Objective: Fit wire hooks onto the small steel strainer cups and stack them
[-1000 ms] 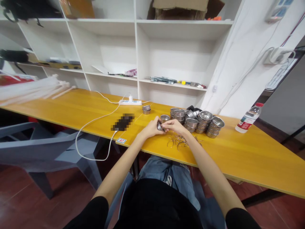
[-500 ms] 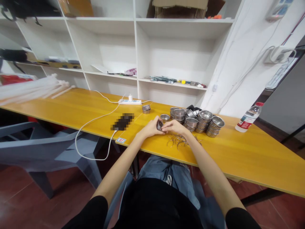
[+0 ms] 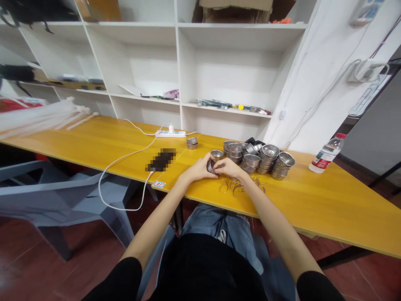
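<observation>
My left hand (image 3: 199, 169) is wrapped round a small metal strainer basket (image 3: 210, 166), tilted with its opening toward my right hand. The fingers of my right hand (image 3: 229, 167) are pinched together at the basket's rim; whether they also hold something small is hidden. Just behind my hands another strainer basket (image 3: 216, 154) stands upright on the table. Thin curved wire pieces (image 3: 234, 185) lie in a loose heap below my right hand. To the right stand several stacks of perforated strainer baskets (image 3: 263, 162).
Two more stacked baskets (image 3: 192, 143) stand at the back of the yellow table (image 3: 316, 200). A power strip (image 3: 171, 133), a white cable (image 3: 106, 170) and a blurred dark object (image 3: 161, 160) lie to the left. A water bottle (image 3: 327, 154) stands far right, before white shelves (image 3: 219, 27).
My right hand's fingers have shifted slightly at the basket's rim, and the basket has turned a little in my left hand. Everything else on the table lies as before.
</observation>
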Motion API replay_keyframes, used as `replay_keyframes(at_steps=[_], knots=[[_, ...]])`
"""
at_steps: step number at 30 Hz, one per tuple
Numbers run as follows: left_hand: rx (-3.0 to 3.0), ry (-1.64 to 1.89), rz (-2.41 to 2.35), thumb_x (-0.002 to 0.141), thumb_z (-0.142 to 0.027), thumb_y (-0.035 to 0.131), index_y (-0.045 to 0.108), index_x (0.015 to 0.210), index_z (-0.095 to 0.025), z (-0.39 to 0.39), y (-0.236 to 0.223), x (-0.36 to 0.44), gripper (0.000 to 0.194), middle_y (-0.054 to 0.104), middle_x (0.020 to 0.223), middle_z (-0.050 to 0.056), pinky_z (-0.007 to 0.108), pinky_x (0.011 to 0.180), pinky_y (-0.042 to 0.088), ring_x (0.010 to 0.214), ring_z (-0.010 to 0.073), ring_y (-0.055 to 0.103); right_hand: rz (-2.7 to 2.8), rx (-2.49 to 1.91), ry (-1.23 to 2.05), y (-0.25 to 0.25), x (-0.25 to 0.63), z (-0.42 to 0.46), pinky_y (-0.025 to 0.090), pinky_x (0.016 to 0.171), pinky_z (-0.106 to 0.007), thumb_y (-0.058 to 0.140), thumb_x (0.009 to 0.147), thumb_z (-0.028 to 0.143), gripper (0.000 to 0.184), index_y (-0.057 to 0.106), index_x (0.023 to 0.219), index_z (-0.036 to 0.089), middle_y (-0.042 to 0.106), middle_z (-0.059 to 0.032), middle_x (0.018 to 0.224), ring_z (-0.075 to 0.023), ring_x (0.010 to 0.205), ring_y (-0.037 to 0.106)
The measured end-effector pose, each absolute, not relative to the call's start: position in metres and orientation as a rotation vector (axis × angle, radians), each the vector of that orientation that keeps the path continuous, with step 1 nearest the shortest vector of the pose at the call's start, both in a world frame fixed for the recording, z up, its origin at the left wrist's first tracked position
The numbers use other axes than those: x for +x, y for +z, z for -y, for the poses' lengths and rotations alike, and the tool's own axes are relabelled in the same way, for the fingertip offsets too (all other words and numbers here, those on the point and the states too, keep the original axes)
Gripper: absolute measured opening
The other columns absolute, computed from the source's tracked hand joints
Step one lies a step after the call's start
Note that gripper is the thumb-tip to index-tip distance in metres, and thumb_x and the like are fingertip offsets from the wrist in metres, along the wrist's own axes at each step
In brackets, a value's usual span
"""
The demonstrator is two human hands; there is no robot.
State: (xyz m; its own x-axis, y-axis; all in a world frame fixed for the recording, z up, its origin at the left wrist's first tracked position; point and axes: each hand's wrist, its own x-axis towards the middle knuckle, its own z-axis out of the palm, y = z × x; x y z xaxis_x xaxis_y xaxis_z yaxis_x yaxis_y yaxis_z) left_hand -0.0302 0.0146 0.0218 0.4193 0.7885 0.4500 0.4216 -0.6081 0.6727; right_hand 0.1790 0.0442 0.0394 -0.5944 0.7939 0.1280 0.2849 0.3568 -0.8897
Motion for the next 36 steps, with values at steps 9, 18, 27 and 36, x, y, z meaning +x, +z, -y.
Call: replay_keyframes(at_steps=[9, 18, 27, 36], knots=[[2.198, 1.078, -1.012, 0.063, -0.050, 0.090, 0.051, 0.115, -0.023, -0.012, 0.025, -0.028, 0.071, 0.070, 0.105, 0.002, 0.033, 0.085, 0.051, 0.095, 0.0225, 0.066, 2.213, -0.862, 0.779, 0.034, 0.168, -0.042, 0.041, 0.064, -0.025, 0.067, 0.068, 0.012, 0.012, 0.077, 0.074, 0.015, 0.068, 0.0001, 0.070, -0.0132, 0.065, 0.055], [2.221, 1.112, -1.209, 0.070, -0.052, 0.084, 0.051, 0.104, -0.022, -0.020, 0.016, -0.030, 0.057, 0.067, 0.101, 0.004, 0.035, 0.084, 0.051, 0.092, 0.0235, 0.064, 2.215, -0.870, 0.450, 0.037, 0.166, -0.040, 0.040, 0.066, -0.026, 0.073, 0.083, 0.021, 0.009, 0.077, 0.077, 0.016, 0.068, -0.0024, 0.075, -0.0133, 0.066, 0.055], [2.082, 1.020, -1.993, 0.080, -0.048, 0.075, 0.050, 0.117, -0.018, -0.019, 0.012, -0.037, 0.054, 0.059, 0.130, 0.021, 0.050, 0.102, 0.044, 0.128, 0.0403, 0.050, 2.237, -0.888, 0.250, 0.035, 0.169, -0.042, 0.040, 0.069, -0.028, 0.070, 0.090, 0.022, 0.018, 0.073, 0.073, 0.016, 0.062, -0.0024, 0.076, -0.0129, 0.065, 0.051], [1.988, 0.848, -2.197, 0.075, -0.058, 0.076, 0.065, 0.096, -0.017, 0.002, 0.046, -0.046, 0.047, 0.071, 0.102, 0.021, 0.047, 0.089, 0.051, 0.109, 0.0430, 0.065, 2.325, -0.906, 0.165, 0.033, 0.170, -0.044, 0.040, 0.071, -0.028, 0.070, 0.089, 0.016, 0.015, 0.074, 0.075, 0.016, 0.063, -0.0031, 0.075, -0.0140, 0.069, 0.053]])
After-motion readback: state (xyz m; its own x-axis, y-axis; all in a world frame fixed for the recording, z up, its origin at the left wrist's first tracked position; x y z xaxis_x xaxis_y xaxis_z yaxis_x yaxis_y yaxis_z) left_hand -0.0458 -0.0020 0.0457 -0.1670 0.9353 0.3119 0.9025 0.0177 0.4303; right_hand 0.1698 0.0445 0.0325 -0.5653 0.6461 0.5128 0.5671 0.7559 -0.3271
